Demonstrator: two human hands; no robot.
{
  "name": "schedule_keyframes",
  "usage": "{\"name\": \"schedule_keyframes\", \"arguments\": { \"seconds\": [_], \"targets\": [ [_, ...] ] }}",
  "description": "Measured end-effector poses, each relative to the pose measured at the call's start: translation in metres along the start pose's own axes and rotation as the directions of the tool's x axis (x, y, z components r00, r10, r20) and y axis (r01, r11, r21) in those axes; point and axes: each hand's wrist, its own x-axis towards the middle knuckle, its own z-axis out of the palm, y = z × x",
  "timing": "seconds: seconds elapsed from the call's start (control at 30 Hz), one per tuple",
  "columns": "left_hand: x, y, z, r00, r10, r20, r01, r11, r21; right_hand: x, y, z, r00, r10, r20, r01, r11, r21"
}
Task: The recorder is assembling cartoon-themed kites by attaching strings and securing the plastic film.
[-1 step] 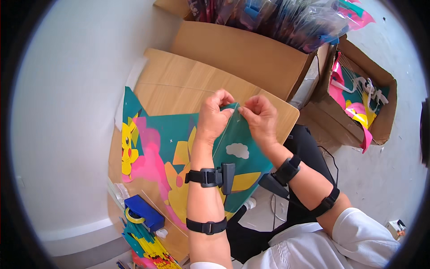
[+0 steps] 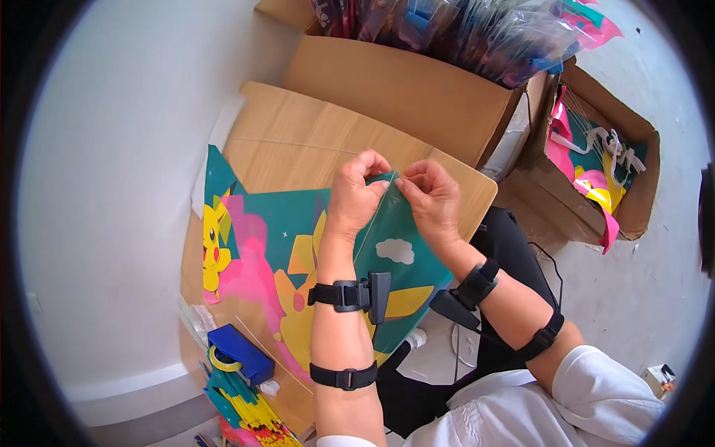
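A large teal fabric sheet (image 2: 298, 205), printed with yellow cartoon figures, pink patches and a white cloud, lies over the wooden table in front of me. My left hand (image 2: 359, 192) pinches its upper right corner between thumb and curled fingers. Close beside it, my right hand (image 2: 433, 197) has thumb and forefinger pressed together on the same corner. A thin pale line runs from this corner down the sheet, passing behind my left forearm; I cannot tell whether it is a rod or a seam. Black straps with small devices sit on both forearms.
The wooden table (image 2: 298, 127) has a blue tape dispenser (image 2: 242, 354) and folded printed pieces (image 2: 242, 406) at lower left. Beyond stands a large cardboard box (image 2: 395, 93) with plastic-bagged items (image 2: 477, 37). A smaller open carton (image 2: 640, 201) holds printed fabric and white ribbons. A wall (image 2: 112, 208) borders the left.
The fingers of my right hand have shifted very slightly at the sheet's corner. My left hand and the sheet look unmoved.
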Motion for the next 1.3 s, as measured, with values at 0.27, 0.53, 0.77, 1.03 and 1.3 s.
{"name": "schedule_keyframes", "arguments": {
  "seconds": [0.27,0.53,0.77,1.03,1.3],
  "targets": [
    [-0.002,0.002,0.000,1.000,-0.001,0.007,0.001,1.000,0.017,-0.009,-0.009,0.003,0.989,-0.149,0.004,0.148,0.974,-0.170],
    [0.004,0.006,-0.016,0.991,0.034,0.132,-0.059,0.980,0.191,0.014,-0.024,-0.009,0.937,-0.121,0.329,0.242,0.902,-0.357],
    [0.004,-0.002,-0.016,0.981,0.006,0.195,-0.038,0.986,0.161,0.021,-0.023,-0.006,0.909,0.037,0.415,0.130,0.920,-0.369],
    [-0.009,-0.008,-0.014,0.962,0.272,0.014,-0.243,0.838,0.489,0.017,-0.011,-0.005,0.866,0.279,0.415,-0.203,0.954,-0.220],
    [-0.199,0.008,0.018,0.821,0.047,-0.568,0.225,0.889,0.399,-0.052,-0.047,-0.090,0.718,0.577,0.389,-0.616,0.787,-0.030]
  ]
}}
